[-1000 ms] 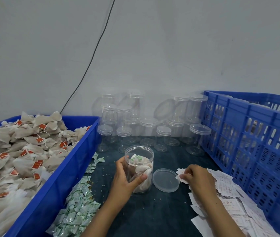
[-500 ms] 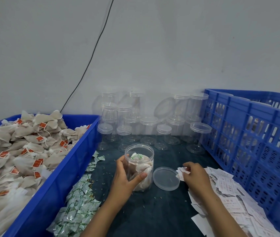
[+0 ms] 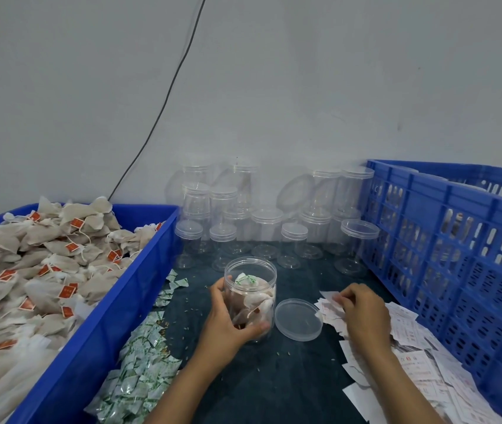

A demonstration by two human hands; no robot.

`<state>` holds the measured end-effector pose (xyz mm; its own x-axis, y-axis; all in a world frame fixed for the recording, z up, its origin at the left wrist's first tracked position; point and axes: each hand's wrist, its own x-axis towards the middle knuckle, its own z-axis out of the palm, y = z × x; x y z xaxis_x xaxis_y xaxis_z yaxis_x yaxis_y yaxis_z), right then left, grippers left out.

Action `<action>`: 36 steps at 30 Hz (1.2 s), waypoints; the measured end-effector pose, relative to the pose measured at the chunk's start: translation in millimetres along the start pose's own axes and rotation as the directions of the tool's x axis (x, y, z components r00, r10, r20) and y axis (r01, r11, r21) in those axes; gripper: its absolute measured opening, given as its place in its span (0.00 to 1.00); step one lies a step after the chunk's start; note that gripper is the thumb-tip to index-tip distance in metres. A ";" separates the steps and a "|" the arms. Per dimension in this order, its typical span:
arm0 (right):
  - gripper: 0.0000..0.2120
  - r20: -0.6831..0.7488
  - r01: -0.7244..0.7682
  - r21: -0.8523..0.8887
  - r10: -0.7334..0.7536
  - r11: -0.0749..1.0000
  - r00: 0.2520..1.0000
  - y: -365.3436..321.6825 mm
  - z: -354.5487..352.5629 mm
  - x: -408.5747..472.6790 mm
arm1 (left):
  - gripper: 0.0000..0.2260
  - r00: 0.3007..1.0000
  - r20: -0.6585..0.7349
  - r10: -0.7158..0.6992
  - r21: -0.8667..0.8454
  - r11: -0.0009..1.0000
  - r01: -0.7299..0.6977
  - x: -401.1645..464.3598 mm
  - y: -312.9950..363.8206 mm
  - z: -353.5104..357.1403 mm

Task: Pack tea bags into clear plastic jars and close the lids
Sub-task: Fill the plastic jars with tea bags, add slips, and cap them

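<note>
Jar packed w/ tea bags, left hand gripped it, right hand pinching a paper slip; next prob slip in, lid on.

Lid right of jar

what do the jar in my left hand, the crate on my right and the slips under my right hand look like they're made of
Jar: clear, glossy plastic by the look; the tea bags show through its wall. Crate: blue moulded plastic, apparently rigid, with slotted walls and a slight sheen. Slips: thin white printed paper, matte, lying flat in a loose overlapping pile.
</note>
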<state>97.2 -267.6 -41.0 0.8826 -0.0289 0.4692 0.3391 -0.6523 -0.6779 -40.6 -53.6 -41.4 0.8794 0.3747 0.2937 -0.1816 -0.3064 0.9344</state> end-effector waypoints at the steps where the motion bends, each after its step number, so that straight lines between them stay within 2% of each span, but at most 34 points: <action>1: 0.11 -0.034 0.044 0.013 -0.044 0.999 0.998 -4.0 -3.9 0.3 | 0.43 1.000 0.005 -0.003 0.013 1.000 0.003 -0.2 -0.5 0.4; 3: 0.10 -0.111 0.110 0.089 -0.100 0.990 0.989 -16.4 -15.0 1.2 | 0.44 1.000 0.002 -0.010 0.026 1.000 0.010 -0.5 -1.1 1.1; 5: 0.10 -0.181 0.187 0.247 -0.144 0.951 0.973 -35.7 -29.0 0.5 | 0.43 1.000 -0.006 -0.004 0.028 1.000 0.004 -0.7 -0.6 1.5; 7: 0.07 -0.229 0.339 0.373 -0.268 0.864 0.936 -63.3 -43.5 -4.5 | 0.43 1.000 -0.013 0.012 0.028 1.000 -0.011 -1.0 0.2 1.4; 9: 0.03 -0.216 0.486 0.399 -0.435 0.778 0.874 -92.0 -51.6 -11.4 | 0.42 0.999 -0.018 0.027 0.034 0.999 -0.026 -2.4 1.9 1.4; 12: 0.04 -0.034 0.584 0.356 -0.615 0.729 0.788 -125.7 -49.9 -16.7 | 0.41 0.998 -0.026 0.052 0.032 0.998 -0.052 -5.5 5.0 1.6; 14: 0.05 0.162 0.594 0.294 -0.651 0.749 0.741 -142.5 -44.1 -17.3 | 0.40 0.997 -0.034 0.067 0.030 0.997 -0.066 -6.8 6.1 2.0; 17: 0.07 0.440 0.629 0.142 -0.618 0.764 0.652 -157.8 -32.2 -13.2 | 0.40 0.995 -0.036 0.089 0.058 0.994 -0.087 -7.9 9.1 2.3; 20: 0.14 0.671 0.711 -0.033 -0.512 0.702 0.536 -170.7 -22.2 -6.4 | 0.40 0.993 -0.038 0.110 0.086 0.991 -0.107 -8.4 10.9 2.9; 22: 0.16 0.743 0.756 -0.078 -0.467 0.650 0.479 -176.8 -19.9 -3.9 | 0.40 0.992 -0.045 0.115 0.100 0.989 -0.110 -8.6 11.4 2.6; 25: 0.18 0.780 0.802 -0.061 -0.473 0.594 0.410 -177.8 -24.0 -2.3 | 0.40 0.992 -0.048 0.118 0.111 0.987 -0.112 -8.0 9.7 1.8; 27: 0.22 0.738 0.740 0.028 -0.513 0.672 0.438 -171.3 -31.3 -0.2 | 0.41 0.992 -0.047 0.118 0.123 0.986 -0.111 -7.7 9.0 1.9; 28: 0.24 0.665 0.673 0.097 -0.551 0.733 0.504 -165.5 -34.9 0.9 | 0.42 0.992 -0.046 0.120 0.126 0.986 -0.113 -7.0 7.7 1.8; 30: 0.24 0.374 0.531 0.265 -0.593 0.805 0.713 -146.9 -39.1 1.5 | 0.43 0.992 -0.049 0.119 0.131 0.985 -0.111 -6.2 5.0 2.0; 32: 0.23 0.102 0.383 0.360 -0.444 0.851 0.890 -119.7 -34.8 -2.4 | 0.42 0.992 -0.051 0.115 0.131 0.986 -0.108 -6.0 3.0 1.8; 33: 0.21 0.062 0.313 0.363 -0.358 0.878 0.932 -106.4 -29.8 -5.1 | 0.41 0.992 -0.054 0.115 0.130 0.986 -0.107 -5.8 1.9 2.1; 34: 0.19 0.105 0.253 0.340 -0.304 0.906 0.947 -92.6 -23.1 -7.4 | 0.41 0.992 -0.056 0.115 0.132 0.985 -0.107 -5.4 0.5 2.3; 35: 0.17 0.227 0.203 0.284 -0.271 0.937 0.935 -79.3 -16.8 -10.3 | 0.41 0.992 -0.058 0.115 0.132 0.985 -0.107 -5.2 -0.6 2.5; 36: 0.20 0.400 0.161 0.186 -0.225 0.969 0.889 -67.8 -11.6 -13.5 | 0.41 0.992 -0.060 0.114 0.130 0.986 -0.105 -4.8 -1.0 2.8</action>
<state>58.5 -231.8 5.2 0.8384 0.4237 0.3430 0.5315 -0.4957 -0.6868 -43.4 -57.5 -44.3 0.8250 0.3894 0.4097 -0.2141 -0.4555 0.8641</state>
